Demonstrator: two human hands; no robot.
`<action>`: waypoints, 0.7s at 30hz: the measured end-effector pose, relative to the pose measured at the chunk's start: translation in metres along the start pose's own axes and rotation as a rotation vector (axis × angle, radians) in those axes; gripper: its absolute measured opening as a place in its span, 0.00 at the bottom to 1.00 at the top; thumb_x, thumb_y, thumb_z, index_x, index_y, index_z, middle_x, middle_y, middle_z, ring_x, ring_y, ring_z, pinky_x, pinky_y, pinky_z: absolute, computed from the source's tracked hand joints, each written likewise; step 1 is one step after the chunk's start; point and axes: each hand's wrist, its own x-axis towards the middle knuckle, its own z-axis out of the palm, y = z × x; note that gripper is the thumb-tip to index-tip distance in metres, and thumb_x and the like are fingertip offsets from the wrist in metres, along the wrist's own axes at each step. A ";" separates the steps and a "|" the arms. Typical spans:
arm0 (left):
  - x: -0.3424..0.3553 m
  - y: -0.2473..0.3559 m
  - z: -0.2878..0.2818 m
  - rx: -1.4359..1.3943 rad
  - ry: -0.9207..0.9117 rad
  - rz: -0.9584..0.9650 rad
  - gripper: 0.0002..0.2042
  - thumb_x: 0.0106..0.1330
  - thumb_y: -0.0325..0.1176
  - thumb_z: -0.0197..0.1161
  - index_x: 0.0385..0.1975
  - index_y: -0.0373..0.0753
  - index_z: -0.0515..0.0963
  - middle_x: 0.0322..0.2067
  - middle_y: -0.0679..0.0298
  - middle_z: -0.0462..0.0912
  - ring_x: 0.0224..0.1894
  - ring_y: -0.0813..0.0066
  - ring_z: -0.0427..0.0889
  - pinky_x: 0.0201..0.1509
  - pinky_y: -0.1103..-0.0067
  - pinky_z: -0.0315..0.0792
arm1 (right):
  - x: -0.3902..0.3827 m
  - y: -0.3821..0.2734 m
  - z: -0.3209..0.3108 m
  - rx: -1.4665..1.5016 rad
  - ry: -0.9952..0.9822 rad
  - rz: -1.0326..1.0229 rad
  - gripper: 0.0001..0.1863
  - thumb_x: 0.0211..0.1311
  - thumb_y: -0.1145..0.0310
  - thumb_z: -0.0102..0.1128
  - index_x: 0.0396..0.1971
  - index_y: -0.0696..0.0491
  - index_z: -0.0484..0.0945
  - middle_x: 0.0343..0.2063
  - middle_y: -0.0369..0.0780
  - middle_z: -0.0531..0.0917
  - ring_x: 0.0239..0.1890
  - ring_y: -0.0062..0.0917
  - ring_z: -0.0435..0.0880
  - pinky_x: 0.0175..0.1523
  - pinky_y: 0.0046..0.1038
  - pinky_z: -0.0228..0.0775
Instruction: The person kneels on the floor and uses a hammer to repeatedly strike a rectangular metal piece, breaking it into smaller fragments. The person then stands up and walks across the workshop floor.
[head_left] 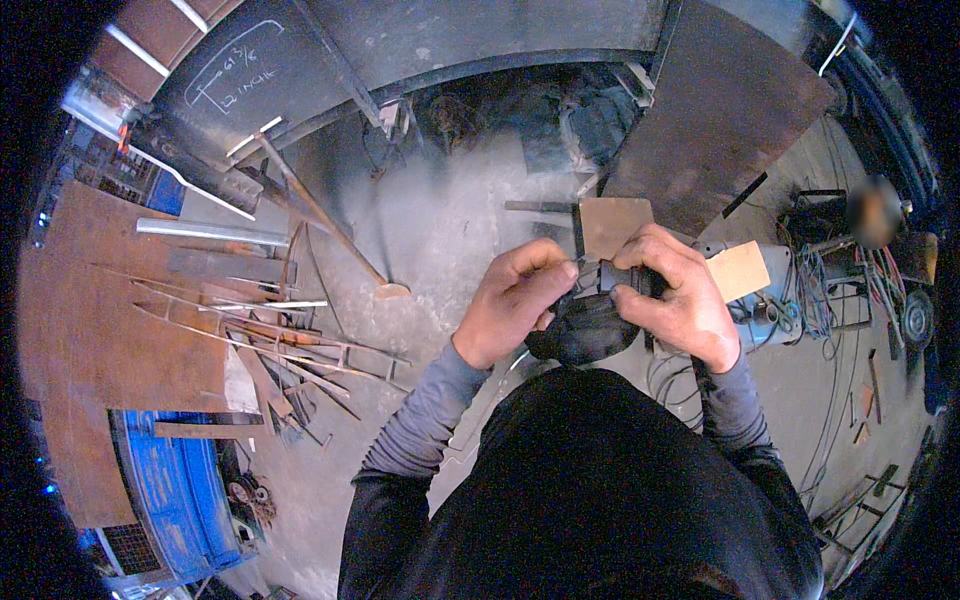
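Observation:
My left hand (520,300) is closed, with thumb and forefinger pinched around something thin and light that barely shows at their tips. Facing it, my right hand (680,295) grips a small dark rectangular block (608,276) between thumb and fingers. The two sets of fingertips are close together, with the block in the narrow gap. Directly under both hands is a rounded black shape (580,335), partly covered by them; I cannot make out what it is. A tan square plate (616,222) lies just beyond my right fingers.
Steel strips and rods (290,350) lie heaped at the left, near a rusty sheet (120,290) and a blue metal piece (180,490). A long-handled tool (325,220) rests on the floor ahead. At right are a blue machine (765,315), cables (820,290) and a large dark plate (720,120).

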 end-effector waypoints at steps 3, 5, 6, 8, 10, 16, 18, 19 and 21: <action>-0.003 -0.001 -0.003 0.058 -0.018 0.024 0.12 0.73 0.41 0.60 0.30 0.40 0.75 0.21 0.75 0.70 0.20 0.88 0.68 0.22 0.85 0.63 | 0.004 0.000 0.008 0.009 0.017 -0.026 0.14 0.46 0.76 0.67 0.36 0.59 0.78 0.34 0.43 0.78 0.41 0.35 0.79 0.48 0.33 0.72; -0.004 0.002 -0.007 0.098 -0.019 0.007 0.12 0.73 0.41 0.59 0.31 0.39 0.75 0.22 0.75 0.70 0.20 0.88 0.69 0.22 0.85 0.63 | 0.005 -0.001 0.009 -0.008 0.005 -0.025 0.14 0.46 0.76 0.66 0.36 0.59 0.78 0.34 0.43 0.77 0.41 0.35 0.79 0.48 0.33 0.72; -0.005 0.004 -0.009 0.117 -0.020 -0.001 0.13 0.73 0.41 0.59 0.31 0.39 0.76 0.22 0.74 0.71 0.20 0.88 0.69 0.22 0.85 0.63 | 0.006 -0.003 0.010 -0.018 0.002 -0.030 0.14 0.46 0.76 0.66 0.37 0.59 0.78 0.34 0.43 0.78 0.41 0.35 0.79 0.48 0.33 0.72; -0.006 0.004 -0.014 0.140 -0.052 -0.009 0.13 0.73 0.42 0.59 0.31 0.39 0.76 0.22 0.74 0.71 0.20 0.87 0.69 0.22 0.85 0.64 | 0.007 -0.005 0.011 -0.040 -0.003 -0.042 0.14 0.47 0.77 0.67 0.37 0.60 0.78 0.35 0.43 0.78 0.41 0.36 0.80 0.48 0.33 0.72; -0.006 0.005 -0.019 0.169 -0.105 -0.009 0.13 0.73 0.42 0.58 0.32 0.39 0.76 0.22 0.74 0.71 0.20 0.87 0.69 0.22 0.85 0.64 | 0.010 0.001 0.011 -0.037 -0.029 -0.145 0.15 0.49 0.74 0.68 0.40 0.57 0.78 0.36 0.45 0.79 0.42 0.41 0.81 0.48 0.35 0.74; -0.007 0.007 -0.025 0.172 -0.179 -0.017 0.11 0.73 0.42 0.59 0.35 0.40 0.75 0.23 0.75 0.71 0.19 0.88 0.68 0.21 0.85 0.62 | 0.015 -0.006 0.012 -0.013 -0.144 -0.114 0.15 0.51 0.73 0.70 0.39 0.58 0.80 0.38 0.45 0.81 0.43 0.40 0.82 0.50 0.36 0.74; -0.005 0.004 -0.027 0.085 -0.221 -0.064 0.10 0.74 0.41 0.60 0.36 0.41 0.74 0.23 0.75 0.70 0.19 0.89 0.67 0.20 0.85 0.61 | 0.019 -0.010 0.009 -0.030 -0.144 -0.080 0.14 0.50 0.74 0.70 0.38 0.59 0.80 0.38 0.44 0.81 0.43 0.39 0.82 0.50 0.36 0.74; -0.003 0.002 -0.028 0.057 -0.254 -0.076 0.11 0.73 0.43 0.61 0.35 0.42 0.74 0.23 0.76 0.70 0.20 0.89 0.67 0.20 0.86 0.60 | 0.018 -0.010 0.007 -0.036 -0.145 -0.068 0.14 0.50 0.74 0.70 0.38 0.59 0.80 0.39 0.44 0.82 0.43 0.39 0.82 0.50 0.36 0.74; 0.002 -0.003 -0.031 0.009 -0.313 -0.098 0.13 0.72 0.47 0.62 0.34 0.45 0.73 0.23 0.77 0.68 0.21 0.89 0.66 0.21 0.87 0.59 | 0.019 -0.007 0.004 -0.023 -0.194 -0.108 0.15 0.55 0.69 0.69 0.42 0.56 0.80 0.39 0.46 0.82 0.44 0.44 0.82 0.50 0.39 0.75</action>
